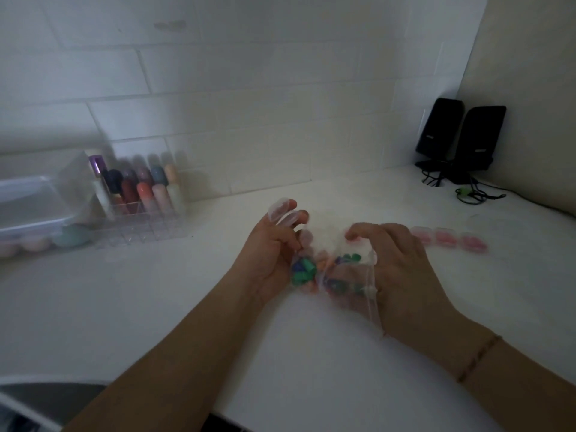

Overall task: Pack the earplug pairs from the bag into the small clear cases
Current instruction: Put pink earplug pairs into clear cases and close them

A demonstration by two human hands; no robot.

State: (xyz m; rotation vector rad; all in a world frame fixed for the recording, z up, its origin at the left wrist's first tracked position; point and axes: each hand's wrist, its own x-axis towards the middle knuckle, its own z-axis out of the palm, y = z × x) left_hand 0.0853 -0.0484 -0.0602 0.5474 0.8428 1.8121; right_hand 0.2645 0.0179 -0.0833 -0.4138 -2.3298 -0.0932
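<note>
Between both hands, over the white counter [174, 307], a clear plastic bag [335, 275] of earplugs [304, 271], green, blue and orange ones showing through the film. On the left, left hand [269, 260] with fingers curled round the bag's near-left part, two fingertips showing through the plastic at the top edge. On the right, right hand [396, 275] arched over the bag's other side, fingers bent and gripping the film, thumb side against the bag's edge; thin bracelet [478, 358] on that wrist. Just beyond the right hand, a row of small clear cases [448, 240] on the counter with pink inside, blurred, lids open or closed impossible to tell. Far left against the tiled wall [249, 104], a clear organiser [140, 219] full of upright coloured tubes, beside a clear lidded box [31, 204] and a few pale sponges [70, 240] in front. In the back right corner, two black speakers [461, 138] standing close together, cables [473, 191] trailing across the counter.
</note>
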